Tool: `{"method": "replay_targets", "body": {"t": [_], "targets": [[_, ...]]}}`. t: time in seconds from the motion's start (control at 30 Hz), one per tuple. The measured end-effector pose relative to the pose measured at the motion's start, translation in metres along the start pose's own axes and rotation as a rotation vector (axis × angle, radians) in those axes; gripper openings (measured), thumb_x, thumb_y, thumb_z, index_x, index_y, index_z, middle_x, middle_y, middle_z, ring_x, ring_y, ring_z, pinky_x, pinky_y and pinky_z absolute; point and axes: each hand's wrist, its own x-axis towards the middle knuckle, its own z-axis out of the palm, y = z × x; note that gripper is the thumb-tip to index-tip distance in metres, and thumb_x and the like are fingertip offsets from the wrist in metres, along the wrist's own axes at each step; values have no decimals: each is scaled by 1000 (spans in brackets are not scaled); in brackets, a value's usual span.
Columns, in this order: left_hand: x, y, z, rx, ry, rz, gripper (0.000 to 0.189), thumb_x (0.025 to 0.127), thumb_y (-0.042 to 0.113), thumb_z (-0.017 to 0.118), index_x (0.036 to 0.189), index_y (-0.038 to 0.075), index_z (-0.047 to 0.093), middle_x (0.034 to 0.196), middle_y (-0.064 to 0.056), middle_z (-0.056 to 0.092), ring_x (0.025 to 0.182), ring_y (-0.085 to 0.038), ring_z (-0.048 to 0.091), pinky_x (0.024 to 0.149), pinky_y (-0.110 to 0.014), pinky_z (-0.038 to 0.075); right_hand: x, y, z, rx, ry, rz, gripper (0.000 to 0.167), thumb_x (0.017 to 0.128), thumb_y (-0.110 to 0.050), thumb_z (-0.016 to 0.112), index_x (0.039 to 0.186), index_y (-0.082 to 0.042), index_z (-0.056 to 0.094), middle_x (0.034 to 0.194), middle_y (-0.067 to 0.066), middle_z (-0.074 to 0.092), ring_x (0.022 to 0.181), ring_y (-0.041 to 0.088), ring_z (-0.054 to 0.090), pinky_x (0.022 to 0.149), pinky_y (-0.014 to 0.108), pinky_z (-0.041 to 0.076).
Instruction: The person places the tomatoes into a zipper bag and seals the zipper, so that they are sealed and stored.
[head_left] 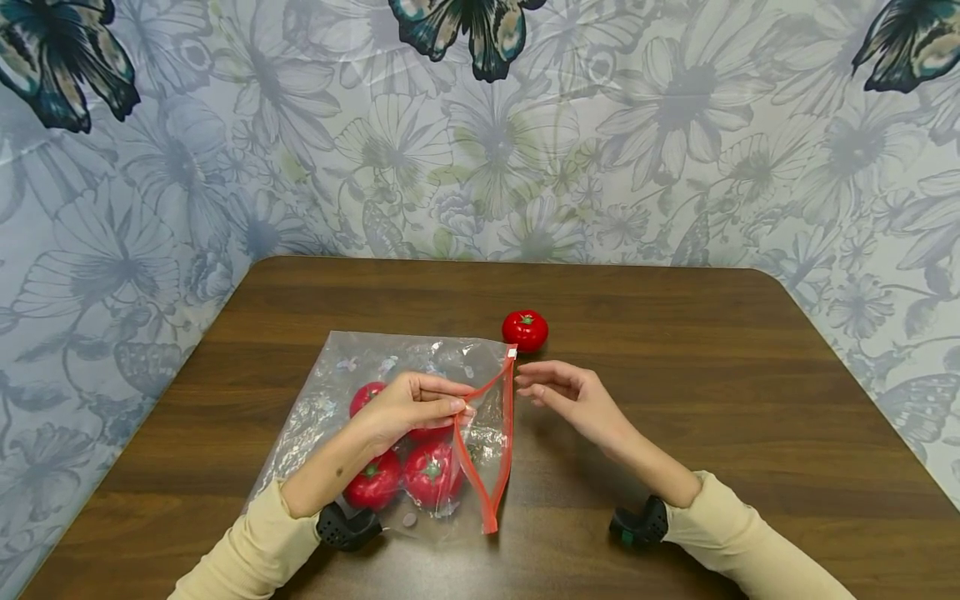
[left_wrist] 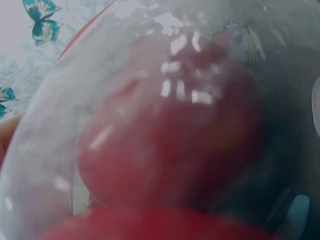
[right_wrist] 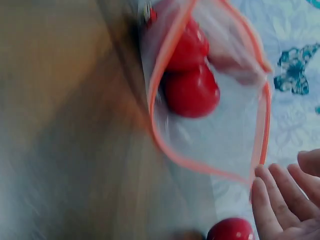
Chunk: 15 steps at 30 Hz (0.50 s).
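Note:
A clear zip bag (head_left: pixel 300 417) with a red zip edge (head_left: pixel 510 450) lies on the table, its mouth spread apart toward the right. Inside it are several red tomatoes (head_left: pixel 432 475), two showing through the opening (right_wrist: pixel 192 92) in the right wrist view. My left hand (head_left: pixel 408 410) pinches the upper lip of the bag and holds it up. Just right of the mouth's far corner is my right hand (head_left: pixel 581 404), fingers loosely extended, holding nothing. One more tomato (head_left: pixel 525 332) sits outside, beyond that corner. Through cloudy plastic, the left wrist view shows blurred tomatoes (left_wrist: pixel 165 135).
The brown wooden table (head_left: pixel 712 350) has rounded far corners. Behind it hangs a cloth (head_left: pixel 525 150) printed with flowers and butterflies. Black wrist devices (head_left: pixel 348 527) sit at both cream sleeves (head_left: pixel 247 550).

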Motion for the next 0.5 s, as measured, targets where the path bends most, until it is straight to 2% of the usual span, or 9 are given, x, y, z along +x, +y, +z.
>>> {"method": "replay_targets", "body": {"t": [0.1,0.3,0.4,0.5], "targets": [[0,0,0,-4,-3,2,35,88,2,64,118,-15,56,95,-19,68,88,-22,67,80,-34,52,7,5,-7,-42,97,-24,31,92,-4,59,121,7,56,115,26,58,104,41,56,84,45,50],[-1,0,1,-6,-3,0,35,88,2,65,118,-14,57,95,-19,68,88,-22,67,79,-34,52,22,16,-16,-134,286,-36,43,90,-8,64,130,1,51,127,18,53,112,32,52,87,23,48],[-1,-1,1,-6,-5,0,35,88,2,65,118,-14,57,95,-19,68,88,-22,67,80,-34,52,30,21,-18,-133,321,-25,51,90,-8,64,136,-1,44,133,18,46,117,33,47,91,27,46],[-1,-1,1,-9,-5,-1,34,88,2,65,117,-14,57,95,-19,68,88,-23,67,79,-34,52,39,25,-20,-126,324,-12,56,89,-6,64,139,-1,40,137,20,42,122,34,43,98,38,40]]}}
